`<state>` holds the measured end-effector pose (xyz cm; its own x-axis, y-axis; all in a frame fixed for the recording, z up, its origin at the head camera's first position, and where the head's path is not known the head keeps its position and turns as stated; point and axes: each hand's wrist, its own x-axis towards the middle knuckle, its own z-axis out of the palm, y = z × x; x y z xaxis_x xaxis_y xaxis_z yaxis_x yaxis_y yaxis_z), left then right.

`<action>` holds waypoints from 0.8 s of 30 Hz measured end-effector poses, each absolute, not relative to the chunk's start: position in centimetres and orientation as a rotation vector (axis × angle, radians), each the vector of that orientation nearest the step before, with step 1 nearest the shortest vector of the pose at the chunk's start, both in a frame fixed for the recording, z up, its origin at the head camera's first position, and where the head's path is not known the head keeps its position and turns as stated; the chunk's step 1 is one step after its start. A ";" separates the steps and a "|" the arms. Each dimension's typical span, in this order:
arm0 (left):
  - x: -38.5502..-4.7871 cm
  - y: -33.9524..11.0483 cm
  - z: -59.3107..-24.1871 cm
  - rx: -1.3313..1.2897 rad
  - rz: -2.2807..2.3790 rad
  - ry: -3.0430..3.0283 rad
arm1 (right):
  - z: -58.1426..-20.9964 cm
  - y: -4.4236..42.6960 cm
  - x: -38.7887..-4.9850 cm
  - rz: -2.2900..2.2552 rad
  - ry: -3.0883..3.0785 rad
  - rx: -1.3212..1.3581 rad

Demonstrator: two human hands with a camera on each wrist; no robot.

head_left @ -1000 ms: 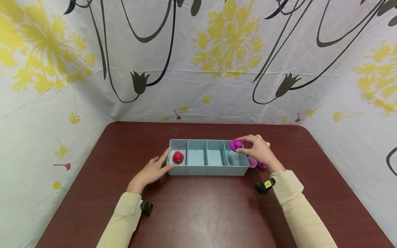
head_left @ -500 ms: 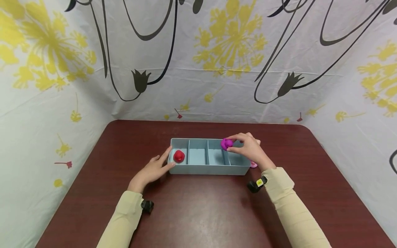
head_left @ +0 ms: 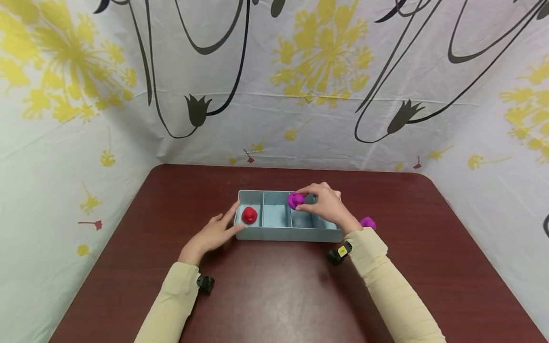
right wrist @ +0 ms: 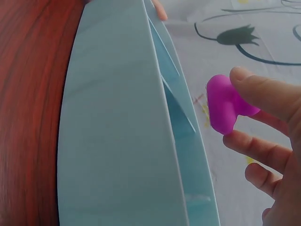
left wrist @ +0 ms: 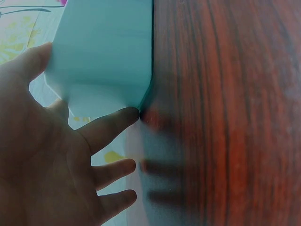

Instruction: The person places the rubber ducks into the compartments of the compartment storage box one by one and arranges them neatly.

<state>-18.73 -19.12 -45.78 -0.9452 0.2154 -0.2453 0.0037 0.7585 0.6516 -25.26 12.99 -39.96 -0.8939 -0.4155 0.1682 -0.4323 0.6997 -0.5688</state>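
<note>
Box (head_left: 288,234), pale blue and open-topped, lies lengthwise on a dark reddish-brown surface (head_left: 274,290), its interior parted by three upright dividers into four compartments in a row. All clock positions refer to the head view and are taken from the centre of the box. At 9 o'clock, the leftmost compartment contains a rounded red piece (head_left: 249,216). The second shows its pale floor; the third and fourth are partly covered by the right hand (head_left: 325,204), which lies between 2 and 3 o'clock. Thumb and fingers pinch a magenta piece (head_left: 295,200), held near 1 o'clock over the far left corner of the third compartment; the right wrist view shows it apart from the rim. The left hand (head_left: 213,233), between 8 and 9 o'clock, has its fingers spread wide and touches the box's left end. A loose purple piece (head_left: 368,222) rests at 3 o'clock, outside the box, partly hidden by the right sleeve (head_left: 375,257). A black wrist camera (head_left: 335,257) near 4 o'clock carries a yellow label (head_left: 342,251); any writing on it is too small to read. Behind the surface hangs a white cloth (head_left: 257,85) printed with yellow and dark grey flowers.
</note>
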 end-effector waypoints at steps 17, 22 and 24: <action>-18.7 -19.2 -45.6 0.191 1.002 2.646 | -41.1 8.4 -25.4 0.837 -2.958 0.742; -18.8 -19.2 -45.7 0.200 0.997 2.654 | -41.7 7.6 -25.5 0.743 -2.999 0.750; -18.7 -19.2 -45.8 0.192 0.991 2.657 | -42.1 7.3 -25.6 0.705 -3.008 0.746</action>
